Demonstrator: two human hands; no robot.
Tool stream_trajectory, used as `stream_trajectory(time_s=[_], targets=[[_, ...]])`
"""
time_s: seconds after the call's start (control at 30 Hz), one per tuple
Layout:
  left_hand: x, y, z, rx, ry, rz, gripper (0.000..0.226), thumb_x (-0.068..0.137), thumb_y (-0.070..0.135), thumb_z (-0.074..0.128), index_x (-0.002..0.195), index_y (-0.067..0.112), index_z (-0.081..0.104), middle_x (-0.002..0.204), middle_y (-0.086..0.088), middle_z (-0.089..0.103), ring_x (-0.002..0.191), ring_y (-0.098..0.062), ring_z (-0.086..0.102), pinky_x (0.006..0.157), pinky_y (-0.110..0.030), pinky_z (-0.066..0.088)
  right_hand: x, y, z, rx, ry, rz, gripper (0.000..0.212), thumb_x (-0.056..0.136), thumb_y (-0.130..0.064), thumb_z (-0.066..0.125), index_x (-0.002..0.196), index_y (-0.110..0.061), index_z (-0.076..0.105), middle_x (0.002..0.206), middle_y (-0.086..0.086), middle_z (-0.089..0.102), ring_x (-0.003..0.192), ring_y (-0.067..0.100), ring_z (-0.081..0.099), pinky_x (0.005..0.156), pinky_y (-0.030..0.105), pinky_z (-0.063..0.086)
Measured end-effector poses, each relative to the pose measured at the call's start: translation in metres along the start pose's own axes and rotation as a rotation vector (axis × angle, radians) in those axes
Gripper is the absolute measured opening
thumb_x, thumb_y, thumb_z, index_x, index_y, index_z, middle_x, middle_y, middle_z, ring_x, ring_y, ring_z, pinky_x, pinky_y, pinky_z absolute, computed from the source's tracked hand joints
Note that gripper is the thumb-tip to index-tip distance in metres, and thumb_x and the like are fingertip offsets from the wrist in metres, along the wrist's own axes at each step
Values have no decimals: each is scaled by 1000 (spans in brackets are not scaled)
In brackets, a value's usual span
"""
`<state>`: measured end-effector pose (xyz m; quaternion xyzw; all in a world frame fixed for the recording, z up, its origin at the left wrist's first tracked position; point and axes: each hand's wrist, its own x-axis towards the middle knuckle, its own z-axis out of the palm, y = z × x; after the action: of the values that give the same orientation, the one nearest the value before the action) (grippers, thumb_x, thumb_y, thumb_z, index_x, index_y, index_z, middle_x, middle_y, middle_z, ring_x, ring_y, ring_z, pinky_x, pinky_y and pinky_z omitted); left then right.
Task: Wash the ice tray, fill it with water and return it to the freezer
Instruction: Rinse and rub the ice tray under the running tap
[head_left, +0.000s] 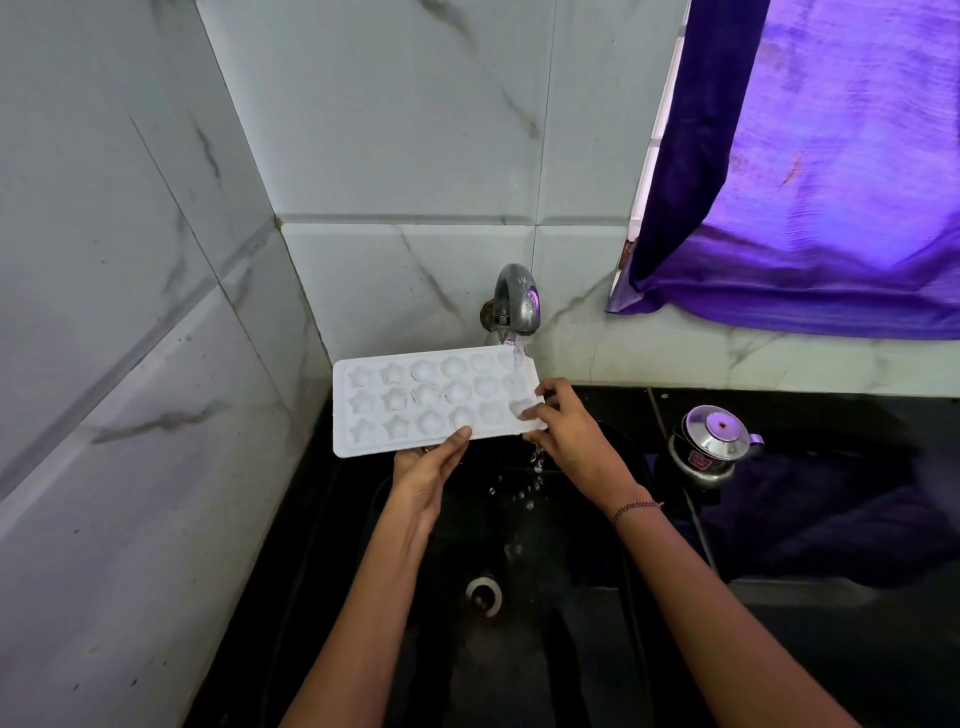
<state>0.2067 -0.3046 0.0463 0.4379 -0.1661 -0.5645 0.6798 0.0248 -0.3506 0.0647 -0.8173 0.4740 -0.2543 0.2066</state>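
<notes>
Water runs from the tap (514, 304) onto the far right corner of the ice tray (410, 402), and drops fall off that end into the dark sink (582, 649) below. The white tray is held up in the air over the back of the sink, just under the tap, with its little cups facing up.

The left hand (428, 470) holds the near long edge of the tray — thumb on top, the other fingers hidden under it, so it is pinched closed on the rim. The right hand (569, 434) is at the right end. Its fingers are bent, the tips rest in a cup near that corner, and the thumb side seems to be under the edge.

I think the tray is light, thin plastic. It may bend a bit, and it looks wet, so it could slip. Once the cups are full it will be heavier, and any tilt will spill water. Holding both short ends, flat and level, looks like the safest way to carry it.

A small steel pot (714, 444) sits on the black counter (831, 426), to the right of the sink.
</notes>
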Motion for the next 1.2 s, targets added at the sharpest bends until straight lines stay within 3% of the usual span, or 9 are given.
stream_trajectory(time_s=[0.23,0.37,0.47,0.53,0.6,0.73,0.97,1.07,1.2], targets=[[1,-4,3,-61,61,31,51,79,-10,64,127,1,50,105,-3,66,92,-14,66,69,-19,57,2,-2,-1,-265,13,-119,30,90,-22,60,118,-12,60,129,8,37,114,20,40,94,32,48],[-3,-9,5,-61,69,30,45,81,-9,63,123,0,52,107,-6,66,84,-11,69,66,-17,57,3,-4,6,-314,44,-128,39,89,-34,59,121,-12,58,128,12,39,118,25,37,101,35,41],[-1,-7,-1,-63,112,40,45,81,-11,62,124,-3,50,102,-6,66,81,-11,67,65,-17,57,-1,-1,9,-431,49,-184,39,91,-40,55,124,-21,59,126,12,47,110,30,43,88,40,48],[-3,-9,-4,-40,120,29,42,82,-11,61,122,-4,51,91,-3,69,69,-8,68,64,-17,57,-4,3,8,-484,68,-204,31,91,-40,50,110,-21,66,118,9,52,102,29,48,77,41,52],[-7,-12,-2,-43,117,13,40,82,-11,60,121,-2,51,90,-2,69,73,-9,69,65,-18,57,-5,2,13,-530,87,-178,37,91,-42,41,99,-16,65,112,9,54,94,28,52,66,40,53],[-9,-17,0,-103,133,20,42,82,-12,59,122,0,51,99,-4,65,79,-9,68,65,-19,57,-9,0,31,-522,65,-132,33,89,-32,58,118,-14,56,121,17,51,95,30,53,67,39,52],[-15,-22,-9,300,137,115,38,79,-9,67,114,1,56,103,-11,65,91,-21,64,70,-20,57,-25,4,45,-520,-124,-159,34,94,-37,49,118,-12,50,124,7,43,110,23,44,83,33,48],[-16,-21,-12,617,143,210,41,75,2,75,112,2,59,105,-9,66,95,-20,65,84,-29,54,-32,5,55,-424,-118,-104,34,95,-39,46,119,-15,47,123,3,43,107,17,42,87,30,47],[-21,-15,-13,803,142,286,40,74,6,77,110,4,61,99,-1,64,91,-13,62,82,-25,49,-32,7,58,-322,-57,-22,30,96,-31,46,117,-10,49,122,5,44,105,18,41,90,30,44]])
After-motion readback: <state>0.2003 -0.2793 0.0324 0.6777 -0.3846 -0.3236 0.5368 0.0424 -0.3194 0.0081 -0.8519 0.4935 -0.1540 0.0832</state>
